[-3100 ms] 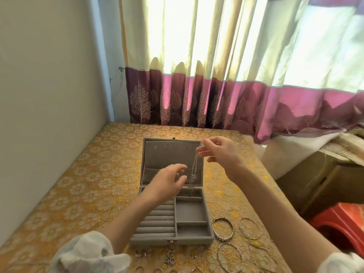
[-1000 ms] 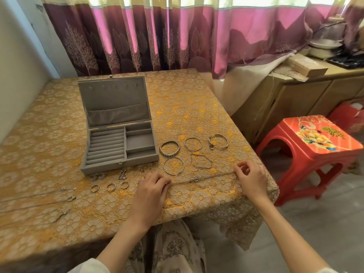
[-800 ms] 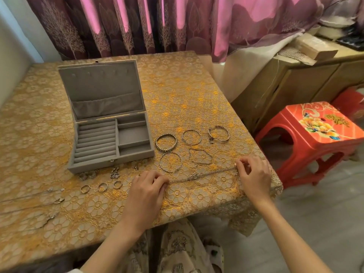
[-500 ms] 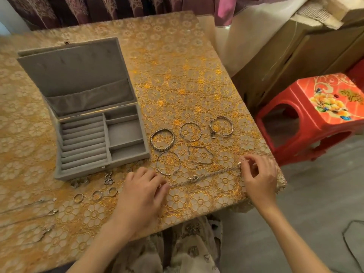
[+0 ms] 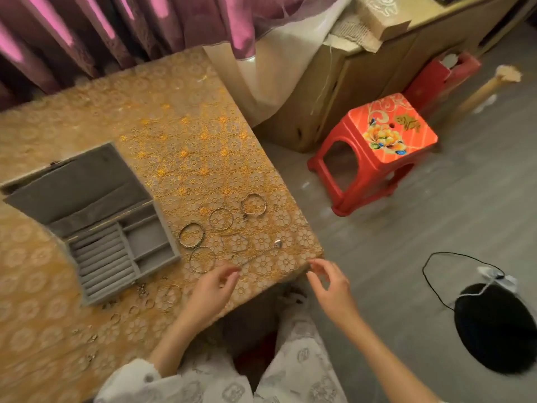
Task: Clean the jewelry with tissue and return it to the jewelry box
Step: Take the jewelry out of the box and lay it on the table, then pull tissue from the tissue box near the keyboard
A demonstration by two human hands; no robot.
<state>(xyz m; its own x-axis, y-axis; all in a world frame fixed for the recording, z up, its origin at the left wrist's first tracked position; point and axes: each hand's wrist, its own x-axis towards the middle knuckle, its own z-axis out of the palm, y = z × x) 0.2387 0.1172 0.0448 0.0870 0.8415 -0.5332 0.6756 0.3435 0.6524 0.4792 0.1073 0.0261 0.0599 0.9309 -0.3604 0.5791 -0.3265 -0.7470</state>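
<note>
A thin chain is laid out near the front right corner of the worktop, just short of the edge, with a small bright clasp or pendant at its far right end. Its long axis runs slantwise, from the lower left near the left hand up toward the right, so that the bright end points at the corner and the open floor beyond. Neither hand is seen to hold anything: the left hand's grip is loosely spread just above the chain's near end, and the right hand hangs past the worktop edge with fingers relaxed and parted. The chief risk is judged to be the chain being nudged or dragged over the edge, since so little cloth is left between it and the drop; a careless sweep of the right hand would be enough. A snag in the lace cloth is also likely if the chain is pulled along its length rather than lifted. The bangles lie close beside it and could be caught up with it. The grey jewelry box stands open well to the left, its compartments looking bare. No tissue is to be seen, so cleaning cannot yet be begun.
</note>
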